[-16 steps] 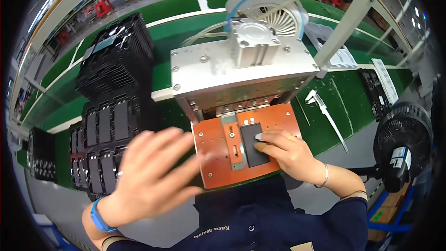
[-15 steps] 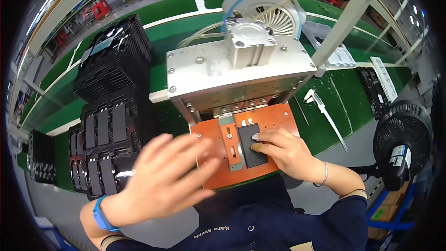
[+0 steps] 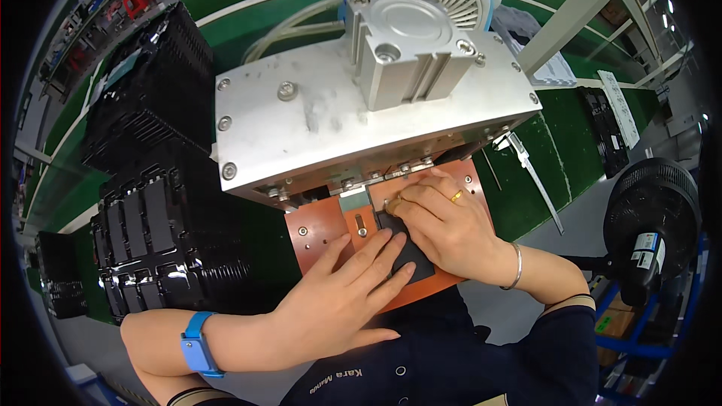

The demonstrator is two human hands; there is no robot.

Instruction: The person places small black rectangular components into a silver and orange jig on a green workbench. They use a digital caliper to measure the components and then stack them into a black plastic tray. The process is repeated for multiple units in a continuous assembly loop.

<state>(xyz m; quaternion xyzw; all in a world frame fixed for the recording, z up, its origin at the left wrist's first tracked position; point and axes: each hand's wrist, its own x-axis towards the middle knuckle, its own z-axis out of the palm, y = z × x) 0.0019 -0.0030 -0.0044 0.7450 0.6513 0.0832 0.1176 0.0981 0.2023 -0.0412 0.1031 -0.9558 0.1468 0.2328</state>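
A flat, dark rectangular battery cell [image 3: 420, 262] lies on the orange base plate [image 3: 307, 249] of a metal press [image 3: 323, 120]. My left hand [image 3: 335, 297] rests with spread fingers on the left part of the cell, its fingertips touching the surface. At the cell's far end, just in front of the press head, the bent fingers of my right hand [image 3: 445, 227] pinch its edge, where small tabs sit. That pinch is partly hidden by the fingers. An orange slotted guide strip [image 3: 359, 224] runs along the cell's left side.
Black trays holding dark cells [image 3: 143, 233] are stacked at left, with a taller tray stack [image 3: 150, 90] behind. To the right, a caliper [image 3: 535, 180] lies on the green mat. A black fan [image 3: 645, 233] stands at far right.
My left hand has come right and down onto the cell. My right hand has shifted from the cell's right side to its far end. The press appears larger and closer.
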